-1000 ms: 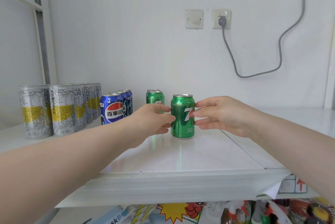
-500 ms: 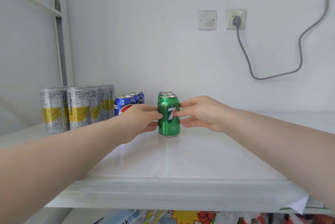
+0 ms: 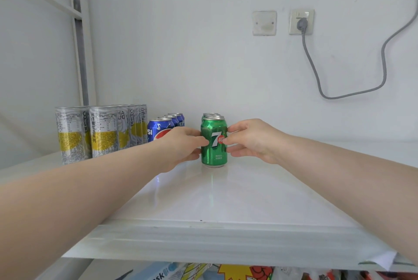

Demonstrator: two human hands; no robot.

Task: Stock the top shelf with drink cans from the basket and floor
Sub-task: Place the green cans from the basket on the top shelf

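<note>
A green 7UP can (image 3: 214,144) stands upright on the white top shelf (image 3: 226,198), at the front of a row of green cans. My left hand (image 3: 181,146) touches its left side with the fingertips. My right hand (image 3: 251,139) touches its right side, so the can is held between both hands. A row of blue Pepsi cans (image 3: 158,129) runs just left of it, partly hidden by my left hand. Tall silver and yellow cans (image 3: 101,132) stand in rows at the far left.
The shelf's front edge (image 3: 203,241) is close to me. Packaged goods (image 3: 226,271) show on the level below. A wall socket with a grey cable (image 3: 302,22) and a blank plate (image 3: 264,22) are on the back wall. A white upright (image 3: 82,53) stands at left.
The green can has been slid back along the shelf until it stands right in front of the other green cans. Both hands stayed on its sides.
</note>
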